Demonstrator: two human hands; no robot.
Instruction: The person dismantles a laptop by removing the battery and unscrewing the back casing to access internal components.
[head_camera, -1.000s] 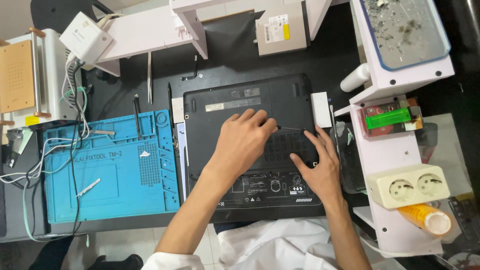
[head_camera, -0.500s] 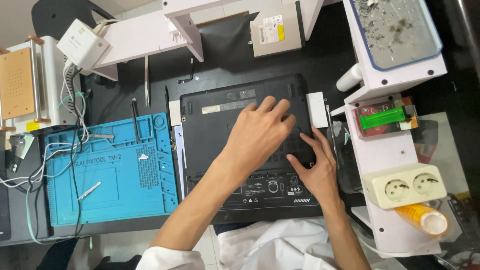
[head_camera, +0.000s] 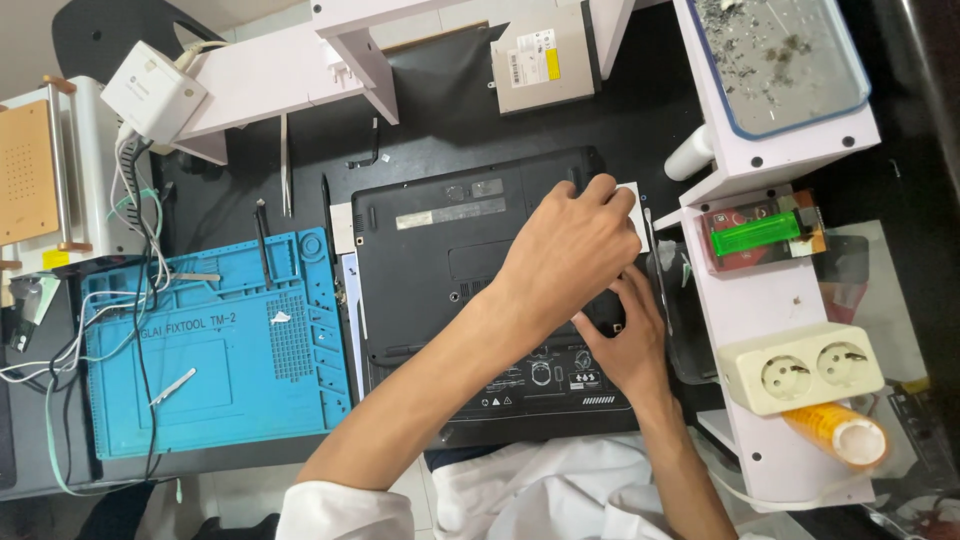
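A black laptop (head_camera: 450, 260) lies upside down on the dark table, its underside facing up. My left hand (head_camera: 575, 250) reaches across it to the far right corner, fingers bent over the edge beside a small white piece (head_camera: 632, 195). My right hand (head_camera: 625, 345) rests flat on the laptop's right side, just below the left hand, which partly covers its fingertips. Both white sleeves show at the bottom.
A blue work mat (head_camera: 210, 340) with small tools lies to the left, with white cables across it. Tweezers and a black pen lie above the mat. A white shelf unit (head_camera: 760, 300) on the right carries a double socket (head_camera: 800, 368), a green part and a tray of screws. A drive (head_camera: 545, 55) sits at the back.
My left hand has slid from the laptop's middle up and right to its far right corner. My right hand stayed on the right side, now partly under the left.
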